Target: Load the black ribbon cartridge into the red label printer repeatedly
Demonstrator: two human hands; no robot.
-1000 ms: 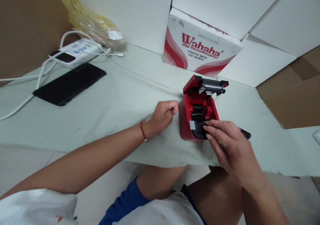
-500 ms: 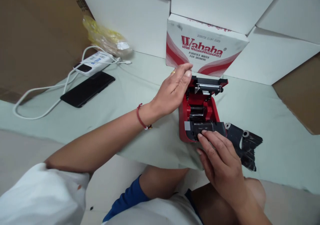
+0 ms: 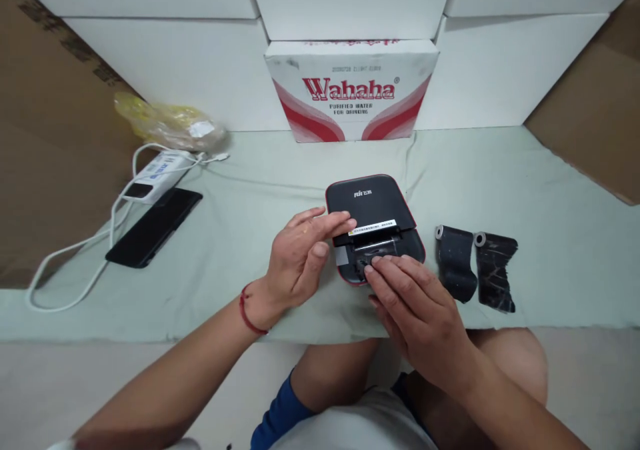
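At the centre of the work surface, the compact label printer (image 3: 373, 203) lies flat on a pale green cloth (image 3: 560, 250), its black lid shut and a red edge showing around the case. Left of the printer, the left hand (image 3: 300, 257) is open, its fingers extended and lightly spread, with the fingertips (image 3: 345, 223) over the lid beside a white-and-yellow label (image 3: 373, 227); this hand has hold of nothing. At the printer's front end, the right hand (image 3: 415, 310) is half open, its fingers curved over the dark front opening; whether they grip the printer cannot be determined. Right of the printer, two black marbled moulded pieces (image 3: 455, 263) lie side by side on the cloth, just apart. Behind the printer stands a Wahaha water carton (image 3: 350, 90). Well to the left of the printer lie a black smartphone (image 3: 153, 227), a white power bank (image 3: 160, 177), a white cable (image 3: 113, 230) and a yellow plastic bag (image 3: 170, 120).
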